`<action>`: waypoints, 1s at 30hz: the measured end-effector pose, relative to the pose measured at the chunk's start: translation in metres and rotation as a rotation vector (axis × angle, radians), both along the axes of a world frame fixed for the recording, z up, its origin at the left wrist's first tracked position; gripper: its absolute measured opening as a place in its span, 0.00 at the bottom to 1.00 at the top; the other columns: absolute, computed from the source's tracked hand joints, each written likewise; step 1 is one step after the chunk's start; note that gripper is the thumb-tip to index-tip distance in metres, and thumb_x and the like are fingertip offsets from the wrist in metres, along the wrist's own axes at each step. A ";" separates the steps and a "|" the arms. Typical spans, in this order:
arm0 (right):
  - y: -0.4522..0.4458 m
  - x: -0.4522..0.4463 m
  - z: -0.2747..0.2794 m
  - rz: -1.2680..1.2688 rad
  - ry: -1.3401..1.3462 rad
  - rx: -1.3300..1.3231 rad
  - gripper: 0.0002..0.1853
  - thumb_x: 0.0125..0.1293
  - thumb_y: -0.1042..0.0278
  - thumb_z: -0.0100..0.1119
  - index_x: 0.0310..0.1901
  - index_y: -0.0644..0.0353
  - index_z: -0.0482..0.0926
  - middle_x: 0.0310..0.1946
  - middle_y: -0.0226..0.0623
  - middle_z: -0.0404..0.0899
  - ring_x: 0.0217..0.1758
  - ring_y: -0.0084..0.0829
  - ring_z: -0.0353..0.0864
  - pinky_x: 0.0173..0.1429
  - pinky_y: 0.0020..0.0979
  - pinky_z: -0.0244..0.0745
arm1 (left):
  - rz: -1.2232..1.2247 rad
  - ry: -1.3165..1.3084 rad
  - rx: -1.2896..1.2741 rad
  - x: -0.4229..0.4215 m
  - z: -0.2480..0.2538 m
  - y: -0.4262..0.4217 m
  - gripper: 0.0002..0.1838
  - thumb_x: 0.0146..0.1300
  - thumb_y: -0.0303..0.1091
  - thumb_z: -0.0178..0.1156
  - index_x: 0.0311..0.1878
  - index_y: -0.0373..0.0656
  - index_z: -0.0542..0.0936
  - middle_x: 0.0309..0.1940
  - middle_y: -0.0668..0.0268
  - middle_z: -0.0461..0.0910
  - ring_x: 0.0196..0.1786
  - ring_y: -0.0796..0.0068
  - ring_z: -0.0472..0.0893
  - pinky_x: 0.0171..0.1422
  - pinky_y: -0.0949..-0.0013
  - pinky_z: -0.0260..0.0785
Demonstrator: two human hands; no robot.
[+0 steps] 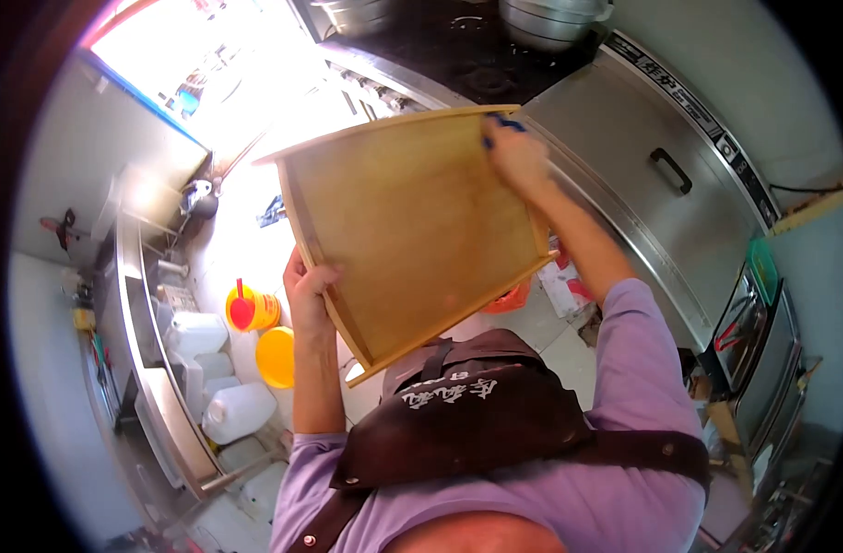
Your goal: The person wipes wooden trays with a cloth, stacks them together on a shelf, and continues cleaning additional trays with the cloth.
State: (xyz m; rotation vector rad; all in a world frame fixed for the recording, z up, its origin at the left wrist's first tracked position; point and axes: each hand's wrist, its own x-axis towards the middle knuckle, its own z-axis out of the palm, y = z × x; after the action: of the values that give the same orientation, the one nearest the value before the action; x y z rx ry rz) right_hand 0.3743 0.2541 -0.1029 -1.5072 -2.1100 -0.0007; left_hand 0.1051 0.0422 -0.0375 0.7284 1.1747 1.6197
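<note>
A shallow wooden tray with raised edges is held up, tilted, in front of the dark apron. My left hand grips its left rim, with the thumb over the inner side. At the tray's upper right corner is my right hand, blurred, its fingers closed on a small dark blue thing that lies against the tray's inside. What the blue thing is cannot be made out.
A black stove top with metal pots stands ahead. A steel cover with a black handle is at the right. Left on the floor are a yellow bucket, a yellow lid and white jugs beside a steel shelf.
</note>
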 end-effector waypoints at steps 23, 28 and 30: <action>0.016 -0.047 0.000 -0.101 0.839 -0.430 0.16 0.59 0.58 0.56 0.35 0.65 0.78 0.25 0.36 0.78 0.30 0.29 0.77 0.35 0.33 0.69 | -0.128 0.051 0.081 0.028 -0.007 0.038 0.19 0.45 0.16 0.55 0.45 0.33 0.74 0.36 0.61 0.81 0.33 0.78 0.80 0.38 0.76 0.73; -0.063 -0.106 0.070 0.479 0.522 -0.135 0.26 0.59 0.61 0.55 0.61 0.52 0.74 0.33 0.51 0.81 0.36 0.48 0.82 0.41 0.43 0.74 | -0.151 0.060 0.087 0.033 -0.003 0.044 0.13 0.56 0.21 0.61 0.45 0.35 0.75 0.35 0.65 0.81 0.33 0.79 0.79 0.38 0.77 0.72; -0.070 -0.115 0.092 0.543 0.336 -0.144 0.26 0.59 0.63 0.55 0.62 0.51 0.74 0.35 0.50 0.81 0.35 0.51 0.81 0.42 0.45 0.75 | -0.162 0.079 0.051 0.020 -0.010 0.045 0.11 0.63 0.30 0.62 0.46 0.36 0.77 0.37 0.66 0.81 0.34 0.80 0.80 0.40 0.76 0.73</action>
State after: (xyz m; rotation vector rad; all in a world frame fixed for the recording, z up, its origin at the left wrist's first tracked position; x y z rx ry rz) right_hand 0.2595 0.1842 -0.0113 -0.8830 -2.1958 0.5699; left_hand 0.1255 0.0869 -0.0473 0.9047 1.1036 1.5018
